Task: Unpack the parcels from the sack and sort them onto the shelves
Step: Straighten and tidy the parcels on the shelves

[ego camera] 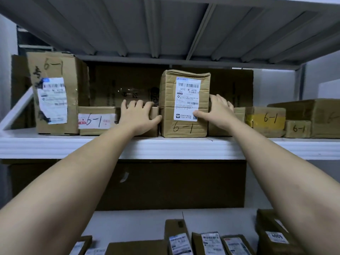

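Observation:
A tall cardboard parcel [184, 103] with a white label and "6-1" written on it stands upright on the white shelf [165, 147]. My right hand [215, 109] holds its right side, thumb on the front face and fingers along the side. My left hand [138, 115] lies on a low box [153, 124] just left of the parcel, its thumb touching the parcel's left edge. The sack is out of view.
More "6-1" boxes line the shelf: a tall one [55, 92] and a flat one [96, 120] at left, a yellow-taped one [265, 120] and bigger ones at right. Large cartons stand behind. Several labelled parcels [209, 242] sit on the lower shelf.

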{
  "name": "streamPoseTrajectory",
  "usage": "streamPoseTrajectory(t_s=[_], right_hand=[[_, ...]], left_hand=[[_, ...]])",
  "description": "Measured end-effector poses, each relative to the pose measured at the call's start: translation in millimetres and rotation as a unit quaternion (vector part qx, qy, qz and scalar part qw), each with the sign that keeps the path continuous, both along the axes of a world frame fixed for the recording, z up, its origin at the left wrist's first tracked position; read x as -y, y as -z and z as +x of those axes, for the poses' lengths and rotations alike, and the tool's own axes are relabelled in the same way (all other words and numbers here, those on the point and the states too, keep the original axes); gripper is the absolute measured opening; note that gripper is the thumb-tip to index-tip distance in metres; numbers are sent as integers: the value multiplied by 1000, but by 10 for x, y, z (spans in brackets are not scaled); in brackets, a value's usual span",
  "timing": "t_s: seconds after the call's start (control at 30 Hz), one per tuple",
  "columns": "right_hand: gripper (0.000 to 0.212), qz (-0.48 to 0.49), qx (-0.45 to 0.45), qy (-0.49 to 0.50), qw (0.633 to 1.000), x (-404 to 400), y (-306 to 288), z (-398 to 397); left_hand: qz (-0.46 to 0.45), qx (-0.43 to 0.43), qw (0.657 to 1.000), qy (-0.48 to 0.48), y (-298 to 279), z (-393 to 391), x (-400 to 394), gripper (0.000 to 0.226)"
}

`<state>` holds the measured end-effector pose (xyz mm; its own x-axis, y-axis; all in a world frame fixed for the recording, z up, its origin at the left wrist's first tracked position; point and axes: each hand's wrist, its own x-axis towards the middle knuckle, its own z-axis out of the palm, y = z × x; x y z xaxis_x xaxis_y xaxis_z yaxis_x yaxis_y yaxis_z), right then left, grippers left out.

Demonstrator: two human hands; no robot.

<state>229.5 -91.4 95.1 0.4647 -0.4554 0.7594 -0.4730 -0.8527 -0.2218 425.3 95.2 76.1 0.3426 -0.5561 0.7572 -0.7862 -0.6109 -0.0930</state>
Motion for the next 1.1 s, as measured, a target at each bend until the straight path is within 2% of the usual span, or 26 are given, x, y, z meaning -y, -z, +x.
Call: streamPoseTrajectory(t_s=[0.33,0.53,0.93,1.1], right_hand=[[88,-37,-11,62,997,-39,-11,92],[80,-4,-6,38,999,7,-10,102],[61,-36,-12,20,999,123,47,74],[63,-35,-16,-3,999,181,60,42]], left_hand=[[24,-40,999,-16,-57,34,149,75],[18,-40,999,-16,-39,44,177,77],[12,-35,999,-31,-28,-80,244,73],[9,-25,999,-43,-33,-111,262,70]])
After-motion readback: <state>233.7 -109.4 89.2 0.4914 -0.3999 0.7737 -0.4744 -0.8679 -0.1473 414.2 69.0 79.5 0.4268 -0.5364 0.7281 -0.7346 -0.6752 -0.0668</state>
